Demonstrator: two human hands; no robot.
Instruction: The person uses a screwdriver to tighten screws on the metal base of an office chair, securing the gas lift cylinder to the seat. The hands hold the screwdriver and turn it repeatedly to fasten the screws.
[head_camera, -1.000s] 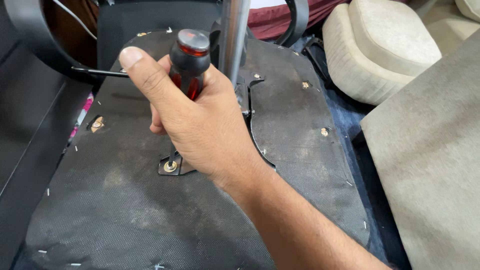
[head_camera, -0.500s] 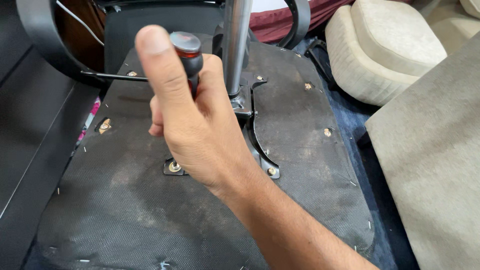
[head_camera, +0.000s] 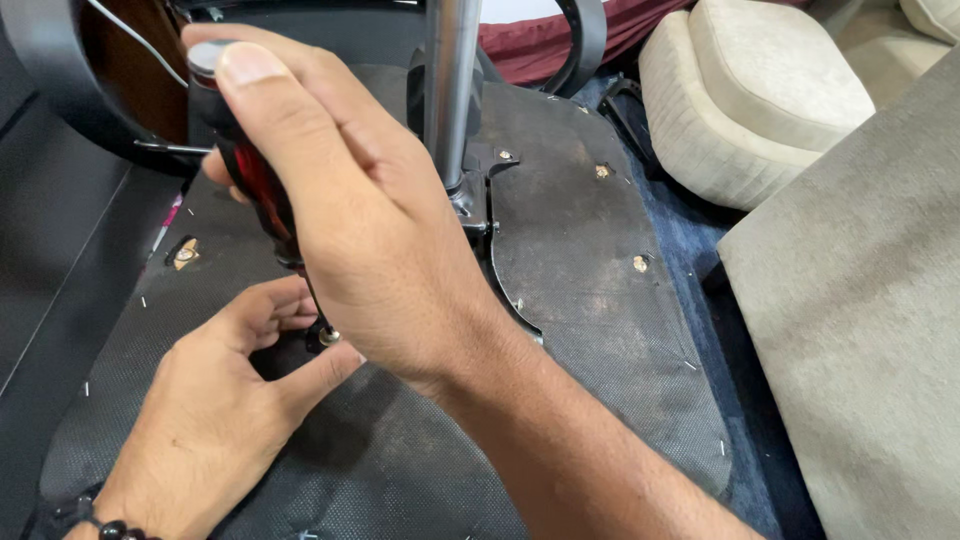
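The right hand is wrapping closed around the red and black handle of a screwdriver, thumb riding up over the cap, and it is holding the tool nearly upright with its thin shaft running down to a screw in the near left part of the upturned chair base. Half a second ago the tool was being carried higher and farther back, close to the metal column, and no other hand was in view. Now the tip is sitting on or right at the screw head (the contact itself is partly hidden by the fingers), so the work is passing from carrying the tool to seating it.

The left hand is newly in the picture, coming in from the near left. Its thumb and forefinger are pinching loosely around the shaft's lower end and the screw, the other fingers curled, steadying the tip against the black mesh fabric covering the underside.

Other small fixings are showing across the panel, one brass-coloured fitting to the far left. Beige cushions are lying on the right, well apart from the hands.
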